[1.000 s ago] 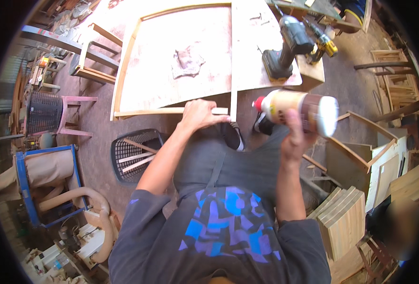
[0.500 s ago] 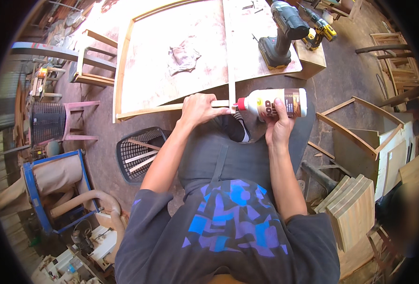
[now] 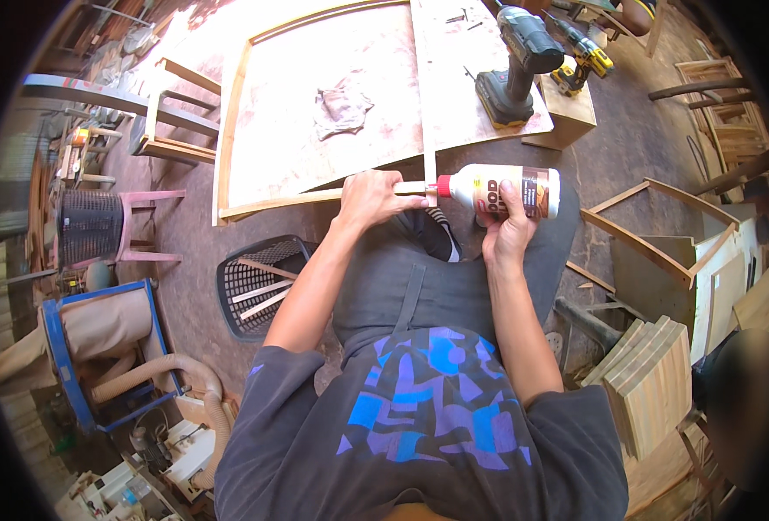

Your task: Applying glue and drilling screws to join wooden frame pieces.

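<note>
My right hand [image 3: 508, 227] is wrapped round a white bottle of wood glue [image 3: 536, 193], tipped on its side. Its red cap [image 3: 443, 186] points left and meets the corner where the wooden frame's strips join. My left hand [image 3: 371, 198] grips the near strip of the wooden frame [image 3: 289, 201] just left of that corner, thumb toward the nozzle. The frame rests on a pale work board [image 3: 289, 113], its near side reaching toward my lap. Any glue at the tip is too small to make out.
A crumpled rag [image 3: 344, 113] lies inside the frame. A black cordless driver [image 3: 515, 74] stands on the board's right, beside a yellow drill [image 3: 586, 56]. On the floor at left sits a black basket [image 3: 244, 306] with wood strips. Stacked boards [image 3: 649, 382] are at lower right.
Both hands stay at the frame's corner with the bottle's tip against it. The view has shifted slightly, so the frame, rag and basket appear a little farther right.
</note>
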### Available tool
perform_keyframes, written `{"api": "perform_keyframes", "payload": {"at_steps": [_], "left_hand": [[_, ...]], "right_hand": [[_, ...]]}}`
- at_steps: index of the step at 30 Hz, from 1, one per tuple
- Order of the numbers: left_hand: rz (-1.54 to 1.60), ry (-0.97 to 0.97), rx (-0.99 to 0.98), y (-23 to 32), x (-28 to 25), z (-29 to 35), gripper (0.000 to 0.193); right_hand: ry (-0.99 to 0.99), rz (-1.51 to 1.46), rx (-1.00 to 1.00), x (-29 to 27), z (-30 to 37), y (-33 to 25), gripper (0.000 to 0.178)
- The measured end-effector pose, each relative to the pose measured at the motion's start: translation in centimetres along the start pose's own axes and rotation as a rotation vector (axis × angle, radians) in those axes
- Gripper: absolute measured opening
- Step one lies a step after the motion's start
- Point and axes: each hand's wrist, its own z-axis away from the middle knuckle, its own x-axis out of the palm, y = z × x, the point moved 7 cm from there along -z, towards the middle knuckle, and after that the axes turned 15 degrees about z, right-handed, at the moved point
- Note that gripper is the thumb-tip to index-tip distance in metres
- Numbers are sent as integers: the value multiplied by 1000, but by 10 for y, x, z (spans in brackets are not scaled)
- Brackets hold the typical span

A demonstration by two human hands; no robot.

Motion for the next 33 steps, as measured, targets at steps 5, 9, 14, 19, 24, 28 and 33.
{"api": "perform_keyframes", "payload": {"at_steps": [5, 9, 14, 19, 24, 28, 33], "left_hand": [[7, 19, 4, 1, -1, 1, 72], [4, 13, 2, 1, 1, 2, 72], [-1, 32, 11, 0, 1, 1, 73], [23, 46, 21, 2, -1, 1, 74], [37, 38, 9, 3, -3, 3, 74], [37, 38, 17, 5, -4, 2, 73], [56, 42, 16, 4, -4, 1, 74]], "right_hand": [[19, 0, -45, 3, 4, -8, 35], [-3, -7, -31, 3, 6, -8, 36], [19, -6, -111, 5, 5, -10, 33], [31, 21, -136, 4, 10, -11, 33], [34, 28, -151, 4, 14, -14, 35], [54, -10, -134, 3, 20, -12, 35], [91, -27, -159, 3, 30, -12, 41]]}}
